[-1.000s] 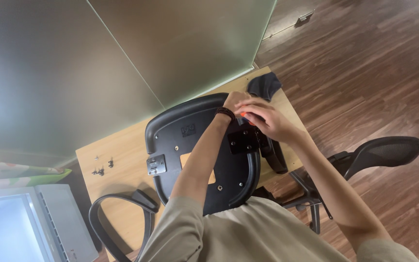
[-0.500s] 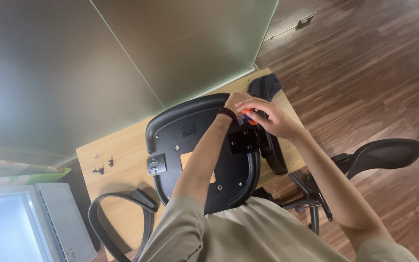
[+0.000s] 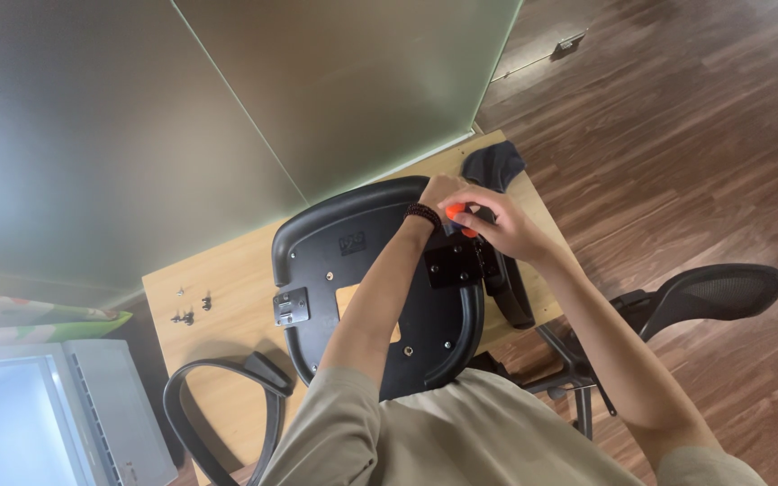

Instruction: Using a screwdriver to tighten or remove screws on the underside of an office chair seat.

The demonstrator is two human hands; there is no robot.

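Wooden table under upturned seat shell; right hand gripping orange-handled tool, left hand fingers hidden, can't tell.

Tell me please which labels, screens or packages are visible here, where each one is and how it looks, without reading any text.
Embossed mark: small rectangle moulded into the black seat underside, near its far edge, same black colour.
Screen-like panel: bottom left corner, beside the wooden table, pale blue-white and glowing, only partly in view.
Packages and signs: none visible.
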